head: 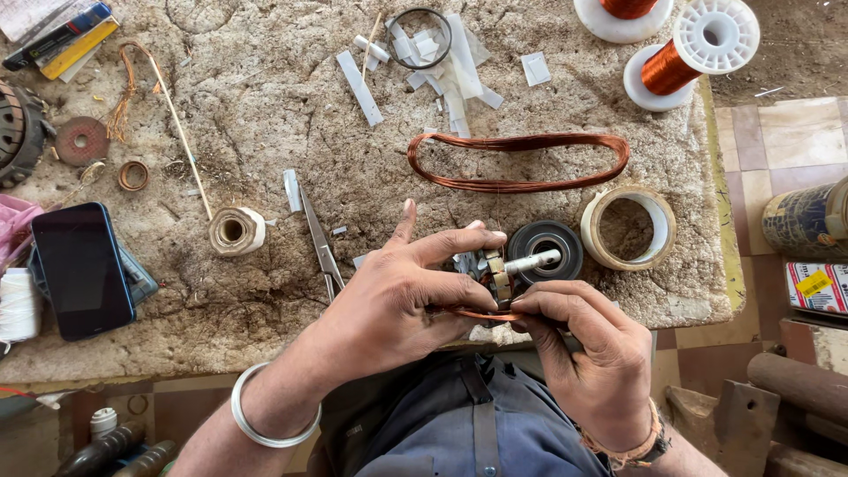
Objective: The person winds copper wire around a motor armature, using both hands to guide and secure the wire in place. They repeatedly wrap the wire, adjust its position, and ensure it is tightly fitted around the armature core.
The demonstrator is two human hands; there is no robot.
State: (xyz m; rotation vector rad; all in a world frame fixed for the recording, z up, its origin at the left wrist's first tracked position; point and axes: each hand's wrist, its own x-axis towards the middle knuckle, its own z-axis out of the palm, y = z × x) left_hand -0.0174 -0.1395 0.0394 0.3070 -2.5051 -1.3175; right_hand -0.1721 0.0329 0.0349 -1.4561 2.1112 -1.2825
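At the far left of the frame a dark phone is lying flat on the worn surface, with a small roll of tape and a pair of scissors resting to its right; these are lying apart from the work and are best left where they are so nothing snags the wire.

In the lower middle, the left hand is cupping a small motor armature, its fingers wrapped over the top and clenched on the core, thumb raised; the armature is being held just above the near edge of the surface, its metal shaft pointing toward the right. A firm, unmoving grip here seems to matter most, since the core is being steadied for the other hand.

Just right of it, the right hand is pinching a strand of copper wire between thumb and forefinger, fingers closed on it below the core; keeping that strand taut and guiding it low and straight would likely help it seat cleanly without kinking.

Behind the hands, a black ring is sitting on the surface; a loose copper coil is lying above it; a wide tape roll is resting at right, and two spools of copper wire are standing at upper right.
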